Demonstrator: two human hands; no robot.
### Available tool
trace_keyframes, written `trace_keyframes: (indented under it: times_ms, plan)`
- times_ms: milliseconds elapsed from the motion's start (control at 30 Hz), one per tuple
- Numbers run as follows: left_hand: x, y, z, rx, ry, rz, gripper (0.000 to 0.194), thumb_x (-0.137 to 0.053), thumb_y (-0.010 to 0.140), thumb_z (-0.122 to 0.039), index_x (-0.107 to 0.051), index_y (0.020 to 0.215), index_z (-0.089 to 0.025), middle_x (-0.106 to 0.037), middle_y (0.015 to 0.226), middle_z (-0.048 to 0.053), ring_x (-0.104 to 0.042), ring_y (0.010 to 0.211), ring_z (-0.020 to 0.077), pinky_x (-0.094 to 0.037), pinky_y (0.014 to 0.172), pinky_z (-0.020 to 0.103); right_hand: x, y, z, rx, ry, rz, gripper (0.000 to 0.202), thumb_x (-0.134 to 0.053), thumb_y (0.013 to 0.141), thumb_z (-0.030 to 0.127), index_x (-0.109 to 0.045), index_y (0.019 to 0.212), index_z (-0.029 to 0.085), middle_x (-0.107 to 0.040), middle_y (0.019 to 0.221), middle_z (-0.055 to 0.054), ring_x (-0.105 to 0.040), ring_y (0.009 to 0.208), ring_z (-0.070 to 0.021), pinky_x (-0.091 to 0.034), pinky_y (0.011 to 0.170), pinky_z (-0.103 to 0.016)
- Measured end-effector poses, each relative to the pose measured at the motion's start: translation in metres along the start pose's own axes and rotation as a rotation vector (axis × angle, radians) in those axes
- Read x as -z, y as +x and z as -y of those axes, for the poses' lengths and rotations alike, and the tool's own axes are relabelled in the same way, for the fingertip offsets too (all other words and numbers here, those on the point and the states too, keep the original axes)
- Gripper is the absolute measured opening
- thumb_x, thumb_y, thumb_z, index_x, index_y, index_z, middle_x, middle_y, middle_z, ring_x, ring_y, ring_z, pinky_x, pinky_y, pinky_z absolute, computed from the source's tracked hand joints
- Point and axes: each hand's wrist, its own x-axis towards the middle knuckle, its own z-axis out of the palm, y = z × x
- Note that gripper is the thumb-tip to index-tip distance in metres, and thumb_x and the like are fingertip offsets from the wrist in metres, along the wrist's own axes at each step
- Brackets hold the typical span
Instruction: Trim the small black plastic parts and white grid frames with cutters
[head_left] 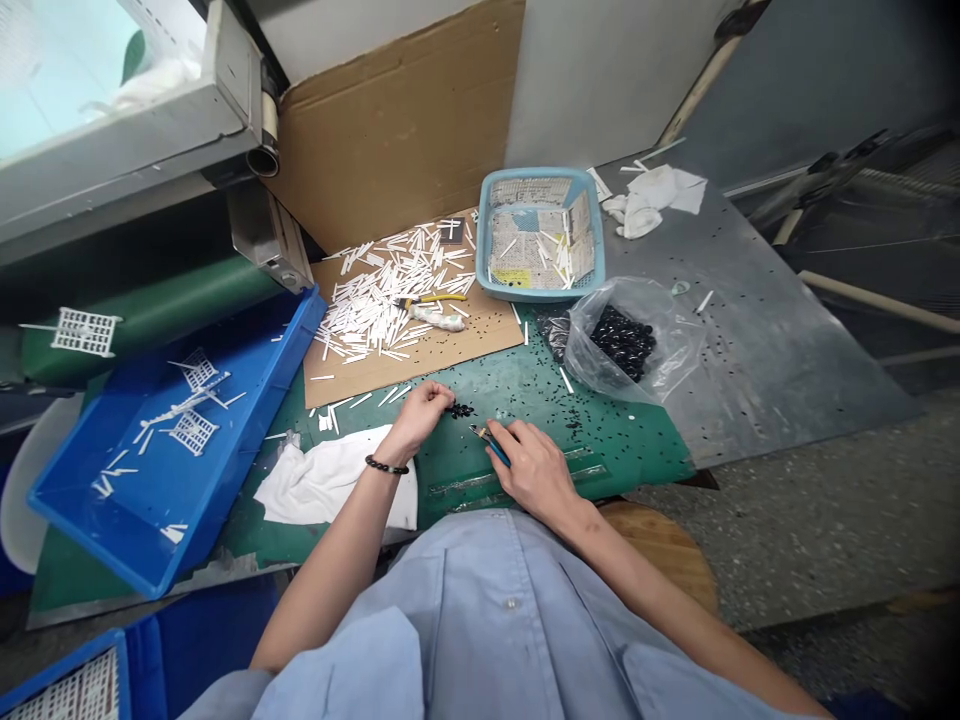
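Note:
My left hand [421, 414] is closed in a pinch on a cluster of small black parts [462, 410], held just above the green mat [517, 390]. In my right hand [534, 468] is a pair of cutting pliers [491, 444] with blue handles, their jaws pointing toward the black cluster and a little apart from it. Many tiny black bits lie scattered over the mat around both hands. A white cloth [326, 478] lies under and beside my left wrist.
Ahead, a cardboard sheet [420, 365] bears a heap of white sticks [375, 300] and yellow-handled pliers [442, 298]. Behind stands a light-blue basket [540, 294]; to the right, a clear bag [667, 350] of black parts. A blue tray [247, 440] sits left, below a green conveyor belt [187, 312].

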Motion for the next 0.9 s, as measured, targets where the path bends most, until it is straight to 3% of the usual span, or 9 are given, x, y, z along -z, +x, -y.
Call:
trace_keyframes:
  times_ms: [100,233,367,733,900]
  plan:
    - [0.002,-0.012,0.003,0.123,-0.345,0.116,0.018,-0.069,0.070,-0.030,-0.058,0.073,-0.015,-0.058,0.070,0.000,-0.043,0.056,0.0074,-0.030,0.054,0.022,0.004,0.005,0.001,0.012,-0.033,-0.001,0.039,-0.046,0.094,0.031,-0.053,0.130,0.018,-0.059,0.097,-0.008,-0.049,0.085,-0.0220,-0.035,0.077,-0.033]
    - [0.003,-0.027,0.009,0.188,-0.486,0.174,0.029,-0.078,0.066,-0.033,-0.066,0.083,-0.013,-0.059,0.071,0.001,-0.044,0.058,0.0053,-0.029,0.053,0.019,0.009,0.012,0.005,0.035,-0.064,0.019,0.040,-0.047,0.093,0.030,-0.052,0.131,0.018,-0.058,0.097,-0.009,-0.048,0.086,-0.0225,-0.033,0.077,-0.034]
    - [0.002,-0.033,0.013,0.226,-0.498,0.180,0.033,-0.080,0.066,-0.034,-0.069,0.090,-0.014,-0.064,0.074,0.003,-0.047,0.060,0.0059,-0.030,0.054,0.019,0.013,0.017,0.009,0.047,-0.089,0.053,0.040,-0.046,0.093,0.030,-0.052,0.131,0.018,-0.058,0.098,-0.010,-0.047,0.086,-0.0230,-0.032,0.077,-0.034]
    - [0.001,-0.037,0.015,0.189,-0.415,0.138,0.034,-0.082,0.063,-0.037,-0.071,0.086,-0.014,-0.066,0.073,0.003,-0.054,0.066,0.0097,-0.034,0.060,0.022,0.016,0.016,0.016,0.017,-0.123,0.159,0.040,-0.043,0.094,0.029,-0.050,0.132,0.018,-0.059,0.100,-0.011,-0.050,0.090,-0.0236,-0.033,0.077,-0.034]
    - [-0.001,-0.039,0.019,0.173,-0.319,0.131,0.031,-0.080,0.064,-0.037,-0.071,0.080,-0.013,-0.066,0.073,0.003,-0.054,0.065,0.0104,-0.036,0.063,0.024,0.011,0.013,0.018,0.016,-0.144,0.230,0.036,-0.043,0.092,0.018,-0.054,0.126,0.020,-0.062,0.095,-0.009,-0.055,0.082,-0.0211,-0.035,0.066,-0.031]
